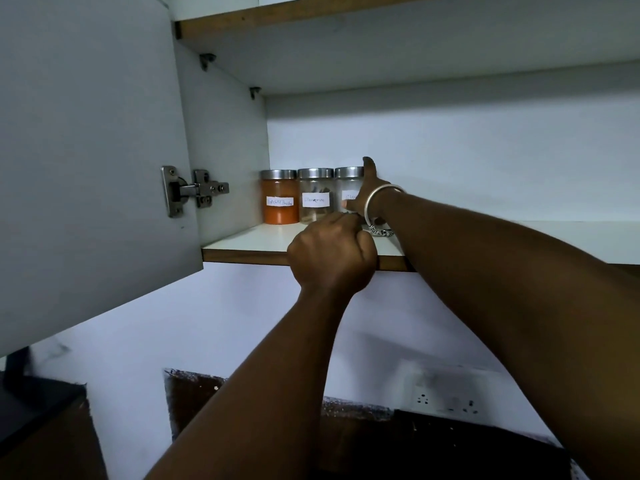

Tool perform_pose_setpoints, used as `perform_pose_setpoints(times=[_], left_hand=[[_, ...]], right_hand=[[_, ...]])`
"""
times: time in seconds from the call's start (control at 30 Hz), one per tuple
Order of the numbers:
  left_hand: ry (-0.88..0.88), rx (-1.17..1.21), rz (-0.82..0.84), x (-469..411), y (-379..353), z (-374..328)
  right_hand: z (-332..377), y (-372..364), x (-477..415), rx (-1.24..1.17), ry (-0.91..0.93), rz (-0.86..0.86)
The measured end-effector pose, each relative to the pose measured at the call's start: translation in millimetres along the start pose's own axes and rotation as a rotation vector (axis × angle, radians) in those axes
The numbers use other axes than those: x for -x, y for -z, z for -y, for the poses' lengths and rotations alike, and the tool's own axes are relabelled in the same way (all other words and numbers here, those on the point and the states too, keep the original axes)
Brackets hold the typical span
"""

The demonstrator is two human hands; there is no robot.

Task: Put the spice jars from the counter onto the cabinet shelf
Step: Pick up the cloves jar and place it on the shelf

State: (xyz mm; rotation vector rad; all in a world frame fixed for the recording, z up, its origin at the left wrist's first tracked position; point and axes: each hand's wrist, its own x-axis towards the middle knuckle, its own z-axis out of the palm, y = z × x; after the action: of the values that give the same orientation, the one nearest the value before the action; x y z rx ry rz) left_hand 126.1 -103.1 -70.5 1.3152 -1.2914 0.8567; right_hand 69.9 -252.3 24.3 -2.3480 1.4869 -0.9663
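Three glass spice jars with steel lids stand in a row at the back left of the white cabinet shelf. The leftmost jar holds orange-red powder and has a white label. Beside it, the middle jar is clear with brown sticks inside. My right hand wraps around the third jar from its right side, thumb up by the lid, hiding most of it. My left hand is curled in a fist at the shelf's front edge, just below the middle jar, with nothing visible in it.
The cabinet door hangs open on the left, its metal hinge close to the jars. An upper shelf runs overhead. The shelf stretches bare to the right. Below on the wall is a socket plate.
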Motion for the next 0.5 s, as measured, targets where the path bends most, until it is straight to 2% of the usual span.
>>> perform_pose_setpoints(times=[0.1, 0.2, 0.27, 0.33, 0.4, 0.5], left_hand=[[0.010, -0.013, 0.026, -0.7, 1.3, -0.8], [0.010, -0.043, 0.032, -2.7, -0.4, 2.1], [0.005, -0.034, 0.025, -2.9, -0.5, 1.9], [0.004, -0.038, 0.024, -2.4, 0.8, 1.4], [0.035, -0.062, 0.066, -3.3, 1.1, 2.7], [0.154, -0.051, 0.180, -6.1, 13.7, -7.8]], right_hand=[[-4.5, 7.6, 7.1, 0.138, -0.002, -0.031], [-18.5, 24.3, 19.0, 0.118, -0.175, 0.175], [-26.5, 39.8, 34.6, 0.152, -0.202, 0.231], [-32.1, 57.5, 57.8, 0.214, -0.137, 0.265], [-34.8, 66.8, 83.0, 0.178, -0.069, 0.314], [-37.9, 78.0, 134.7, 0.201, 0.025, 0.261]])
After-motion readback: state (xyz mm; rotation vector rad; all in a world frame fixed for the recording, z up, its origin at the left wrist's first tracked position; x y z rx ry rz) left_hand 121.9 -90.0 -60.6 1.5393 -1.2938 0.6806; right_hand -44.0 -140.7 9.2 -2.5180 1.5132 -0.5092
